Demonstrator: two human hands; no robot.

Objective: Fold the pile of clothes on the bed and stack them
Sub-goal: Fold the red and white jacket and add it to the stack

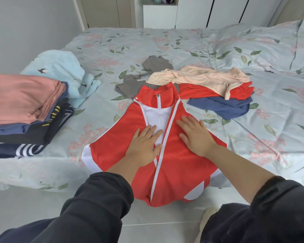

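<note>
Neither hand grasps anything: the left hand (145,142) and the right hand (195,135) both lie flat, fingers straight, pressing on the red jacket (174,163). The jacket is spread front-up at the near edge of the bed (112,42), collar pointing away, its hem hanging over the edge toward the floor. It looks smoothed out but not yet folded, so this seems to be the start of work on this piece.

On the left of the bed sits a stack of folded clothes (23,109), pink on top, dark and striped pieces beneath, with a light blue garment (67,71) behind it. Beyond the jacket, a loose pile (216,90) remains: beige, red and blue pieces, plus a grey garment (144,74). Judging by this, roughly half the job is done; the jacket and several crumpled pieces remain to fold and stack.
</note>
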